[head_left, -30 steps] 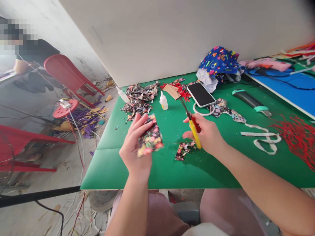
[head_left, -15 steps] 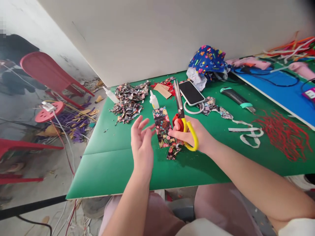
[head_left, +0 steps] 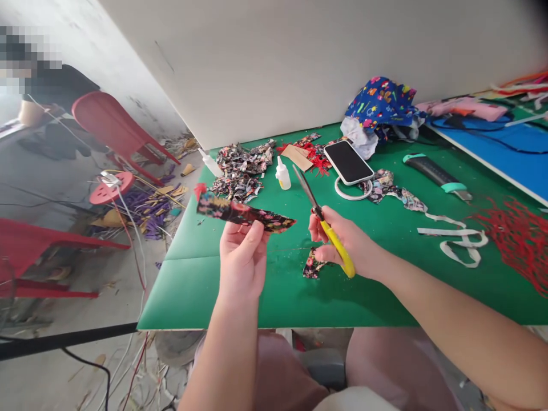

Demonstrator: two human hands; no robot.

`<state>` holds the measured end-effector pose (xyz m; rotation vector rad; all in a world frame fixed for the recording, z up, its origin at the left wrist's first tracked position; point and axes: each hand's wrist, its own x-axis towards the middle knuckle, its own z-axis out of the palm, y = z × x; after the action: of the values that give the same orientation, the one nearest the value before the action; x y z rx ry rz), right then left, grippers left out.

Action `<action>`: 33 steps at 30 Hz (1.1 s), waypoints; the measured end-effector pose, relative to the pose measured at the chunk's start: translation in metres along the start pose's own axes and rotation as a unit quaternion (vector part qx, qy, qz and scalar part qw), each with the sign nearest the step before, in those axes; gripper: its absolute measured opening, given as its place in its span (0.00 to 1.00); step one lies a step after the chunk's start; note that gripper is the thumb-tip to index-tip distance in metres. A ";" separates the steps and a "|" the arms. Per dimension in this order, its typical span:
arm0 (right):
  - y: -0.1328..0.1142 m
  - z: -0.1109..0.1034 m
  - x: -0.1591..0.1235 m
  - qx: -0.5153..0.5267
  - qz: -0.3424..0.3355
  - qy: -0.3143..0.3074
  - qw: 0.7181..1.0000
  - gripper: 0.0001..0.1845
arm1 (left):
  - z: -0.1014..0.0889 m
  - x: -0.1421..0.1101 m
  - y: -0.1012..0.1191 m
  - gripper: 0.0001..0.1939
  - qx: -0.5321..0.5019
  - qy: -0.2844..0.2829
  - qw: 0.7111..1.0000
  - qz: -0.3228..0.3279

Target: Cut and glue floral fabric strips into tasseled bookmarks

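Floral cloth: pinched in left fingers. Scissors: gripped in right fingers, clear of cloth. Desk: small scrap, apparently cut already; remaining cutting uncertain.

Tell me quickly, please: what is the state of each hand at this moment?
Left hand: closed, pinching a piece of floral fabric.
Right hand: closed around the handle of yellow-handled scissors.

Dark floral cloth strip, held aloft, slanting down rightward, yellow-handled scissors, apart on its right, tips up-left
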<state>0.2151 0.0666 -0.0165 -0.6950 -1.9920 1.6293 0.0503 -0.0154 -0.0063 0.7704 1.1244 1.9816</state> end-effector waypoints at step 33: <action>-0.046 -0.031 -0.005 -0.593 -0.311 0.175 0.722 0.26 | 0.021 -0.022 0.024 0.20 0.134 0.098 0.975 0.148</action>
<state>0.2347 0.0784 0.0346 -0.5246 -2.3888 -0.3112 0.0720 -0.0329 0.0213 0.9424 1.4868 2.2162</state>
